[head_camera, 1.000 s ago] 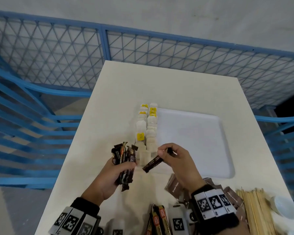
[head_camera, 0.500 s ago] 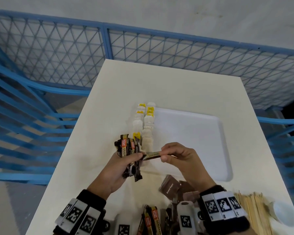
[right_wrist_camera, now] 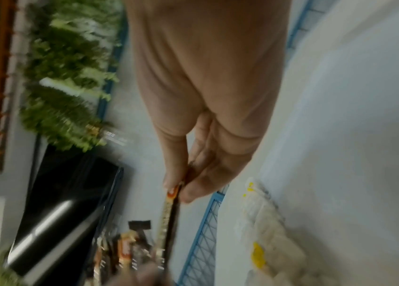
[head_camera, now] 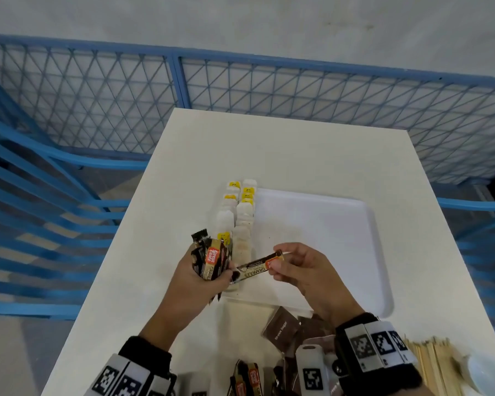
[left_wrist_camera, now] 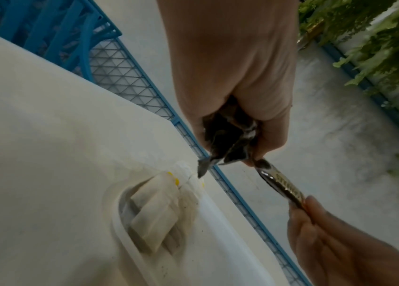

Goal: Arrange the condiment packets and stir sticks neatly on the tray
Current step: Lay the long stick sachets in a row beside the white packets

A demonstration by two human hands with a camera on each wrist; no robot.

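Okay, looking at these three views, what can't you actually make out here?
- Bundle of sachets, head view: the left hand hides its lower part, so no count.
- Single sachet, right wrist view: motion blur, print unreadable.
- Stir sticks, head view: cut off by the bottom edge.
- Tray, left wrist view: cut off below.

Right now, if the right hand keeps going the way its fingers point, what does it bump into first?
Probably the left hand and its bunch of coffee sticks; the right hand points its own stick straight there.
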